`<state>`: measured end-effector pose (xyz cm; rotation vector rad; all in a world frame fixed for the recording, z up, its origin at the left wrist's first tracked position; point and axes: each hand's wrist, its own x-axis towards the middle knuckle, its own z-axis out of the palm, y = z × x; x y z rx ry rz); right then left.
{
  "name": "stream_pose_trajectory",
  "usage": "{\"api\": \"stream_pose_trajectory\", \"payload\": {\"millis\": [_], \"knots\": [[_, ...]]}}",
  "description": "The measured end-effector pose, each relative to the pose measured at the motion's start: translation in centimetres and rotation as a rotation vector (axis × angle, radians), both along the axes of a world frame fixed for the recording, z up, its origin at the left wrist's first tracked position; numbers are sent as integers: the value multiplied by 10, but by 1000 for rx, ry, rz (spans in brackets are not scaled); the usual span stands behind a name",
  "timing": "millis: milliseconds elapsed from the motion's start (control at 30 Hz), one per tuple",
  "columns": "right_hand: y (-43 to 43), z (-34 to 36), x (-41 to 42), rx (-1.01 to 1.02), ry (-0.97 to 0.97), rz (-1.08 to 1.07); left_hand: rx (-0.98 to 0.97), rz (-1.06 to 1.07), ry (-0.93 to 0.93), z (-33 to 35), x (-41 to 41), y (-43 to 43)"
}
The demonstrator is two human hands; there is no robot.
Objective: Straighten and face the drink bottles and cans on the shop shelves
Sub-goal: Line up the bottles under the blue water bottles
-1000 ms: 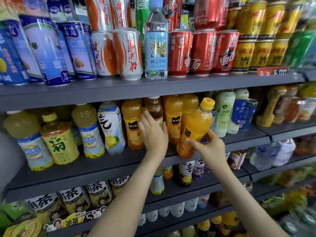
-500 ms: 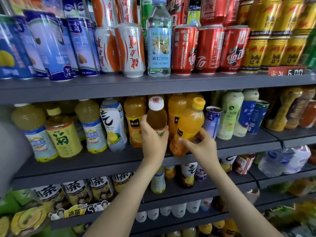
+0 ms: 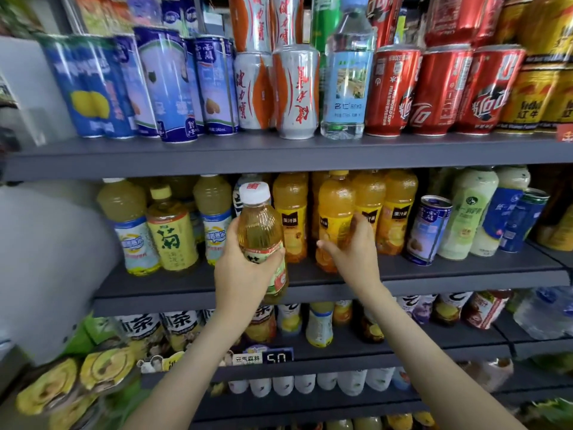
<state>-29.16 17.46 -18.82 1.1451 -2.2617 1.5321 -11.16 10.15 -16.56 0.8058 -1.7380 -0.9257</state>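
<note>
Shelves of drinks in a shop, with a person's two bare arms reaching toward them. The left hand (image 3: 245,268) has fingers and thumb wrapped round the lower half of an amber tea bottle (image 3: 260,231) with a white cap. It holds the bottle out in front of the middle shelf (image 3: 434,274), overlapping its front edge, with the cap leaning slightly left. The right hand (image 3: 356,252) is curled round an orange juice bottle (image 3: 336,218), thumb on the left side and fingers on the right. This bottle is close to upright near the front of the middle shelf, with matching juice bottles just beside and behind it. Whether its base rests on the shelf I cannot tell. Further right on that shelf a blue can (image 3: 429,228) stands tilted. On the top shelf (image 3: 279,153) a clear water bottle (image 3: 347,79) stands between silver-and-orange cans and red cola cans (image 3: 393,88).
</note>
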Motion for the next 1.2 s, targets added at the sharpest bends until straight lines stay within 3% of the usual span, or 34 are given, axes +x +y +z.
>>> {"api": "stream_pose_trajectory", "payload": {"millis": [100,333,600,700,800,867,967,1133,1200], "knots": [[-5,-5,6,17,55,-89,5,-3,-23,5,8,-5],[-25,-3,6,78,-73,-54,6,-36,-55,11,17,-12],[-31,-6,22,93,34,-216,-31,-98,-90,11,25,-12],[-12,7,47,-105,-98,-97,-76,-128,-109,8,23,-8],[21,28,76,-110,-342,240,-154,-175,-145,5,13,4],[40,36,82,-9,-370,301,-178,-246,-184,2,0,20],[74,37,71,62,-349,111,-170,-346,-242,-3,-20,56],[156,39,36,-124,-532,64,-83,-724,-159,2,-53,106],[199,42,19,-197,-560,72,-52,-890,-231,3,-75,133]]}}
